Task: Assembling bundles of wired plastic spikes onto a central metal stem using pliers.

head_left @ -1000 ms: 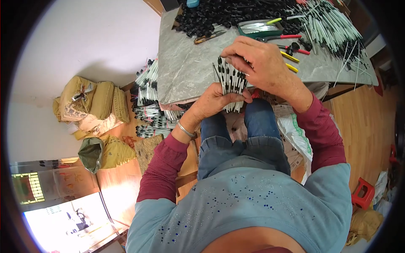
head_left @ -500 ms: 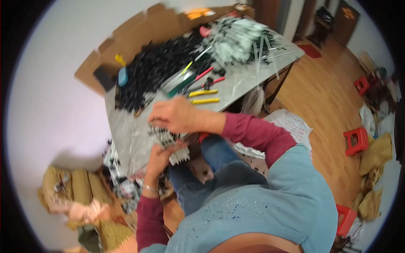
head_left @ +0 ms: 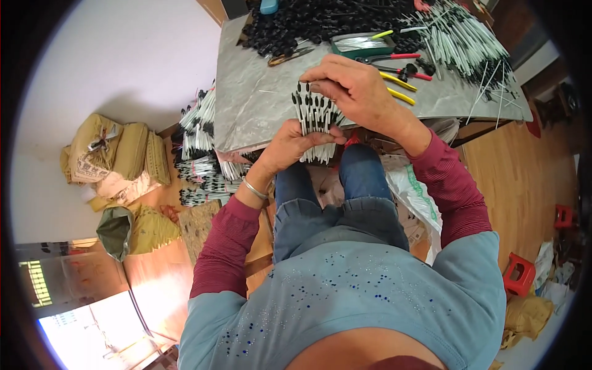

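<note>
A fanned bundle of slim white sticks with black tips (head_left: 317, 116) is at the upper centre of the frame, in front of the near edge of the grey marbled worktop (head_left: 256, 117). Its black tips point up in uneven rows, and its white ends show below the grip.

Beyond it, a heap of small black plastic pieces (head_left: 290, 28) spreads along the top of the frame. A green rectangular tray (head_left: 346, 53) with silvery strips, red-handled pliers (head_left: 404, 57) and a yellow-handled tool (head_left: 401, 95) lie right of centre. A loose pile of white sticks with black ends (head_left: 465, 43) fills the upper right. More tied bundles (head_left: 198, 168) are stacked left of the worktop. The right hand (head_left: 356, 92) covers the bundle's upper right part.

The left hand (head_left: 297, 143) comes up from lower left, its fingers clamped around the bundle's lower half. The right hand arches over from the right, thumb and forefinger near the upper tips; whether they pinch a stick I cannot tell.
</note>
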`<action>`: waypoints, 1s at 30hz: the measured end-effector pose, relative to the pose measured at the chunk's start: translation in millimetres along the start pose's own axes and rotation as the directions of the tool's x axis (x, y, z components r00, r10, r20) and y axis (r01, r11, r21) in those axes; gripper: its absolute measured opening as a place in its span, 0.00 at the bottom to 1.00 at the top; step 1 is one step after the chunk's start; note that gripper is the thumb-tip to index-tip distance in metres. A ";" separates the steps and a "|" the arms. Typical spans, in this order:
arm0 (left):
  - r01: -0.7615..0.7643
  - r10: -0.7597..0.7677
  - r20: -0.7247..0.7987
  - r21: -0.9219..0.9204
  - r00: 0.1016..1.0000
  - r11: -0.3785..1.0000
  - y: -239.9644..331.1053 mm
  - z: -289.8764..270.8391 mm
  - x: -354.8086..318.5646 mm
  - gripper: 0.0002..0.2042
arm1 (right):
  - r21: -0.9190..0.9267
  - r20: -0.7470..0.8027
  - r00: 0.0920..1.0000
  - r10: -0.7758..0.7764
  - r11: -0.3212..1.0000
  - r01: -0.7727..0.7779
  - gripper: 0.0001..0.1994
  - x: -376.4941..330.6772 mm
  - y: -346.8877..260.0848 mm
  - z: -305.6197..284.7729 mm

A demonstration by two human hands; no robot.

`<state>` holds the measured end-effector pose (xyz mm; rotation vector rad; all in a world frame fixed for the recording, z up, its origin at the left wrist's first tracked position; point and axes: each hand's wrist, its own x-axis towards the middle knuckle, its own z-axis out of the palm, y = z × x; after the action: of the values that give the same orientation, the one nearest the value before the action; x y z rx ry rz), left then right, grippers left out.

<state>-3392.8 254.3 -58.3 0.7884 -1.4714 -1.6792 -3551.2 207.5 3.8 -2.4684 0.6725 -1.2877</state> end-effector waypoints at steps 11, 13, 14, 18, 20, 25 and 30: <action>0.081 -0.080 0.019 -0.049 0.997 0.996 6.6 -2.3 -3.3 0.07 | -0.009 0.002 1.000 -0.017 1.000 0.017 0.06 1.4 0.4 7.2; 0.080 -0.079 0.025 -0.034 0.997 0.996 5.6 -2.7 -3.3 0.07 | -0.028 -0.011 1.000 -0.020 0.999 0.019 0.06 0.7 -0.5 7.1; 0.080 -0.079 0.033 -0.017 0.996 0.997 5.2 -3.4 -2.8 0.07 | -0.028 -0.012 1.000 -0.020 0.999 0.020 0.06 0.5 -0.3 7.6; 0.079 -0.080 0.055 0.020 0.995 0.997 5.4 -3.5 -0.2 0.07 | -0.043 -0.058 0.998 0.007 0.999 -0.009 0.05 -0.6 0.5 8.9; 0.087 -0.088 0.054 0.021 0.995 0.996 5.8 -2.7 -1.3 0.07 | -0.056 -0.035 0.999 0.005 0.998 -0.007 0.05 -0.7 -1.3 6.7; 0.054 -0.061 0.068 0.098 0.996 0.994 9.2 -0.3 -0.8 0.07 | -0.066 -0.008 1.000 0.000 0.998 0.000 0.06 -2.4 -4.7 2.4; 0.035 -0.044 0.048 0.179 0.998 0.983 13.0 3.6 -1.6 0.06 | -0.062 -0.017 1.000 0.025 0.998 -0.026 0.06 -3.9 -7.2 2.2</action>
<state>-3393.2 256.9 -45.0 0.8807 -1.6701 -1.6236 -3549.4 215.7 3.1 -2.4929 0.7565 -1.2976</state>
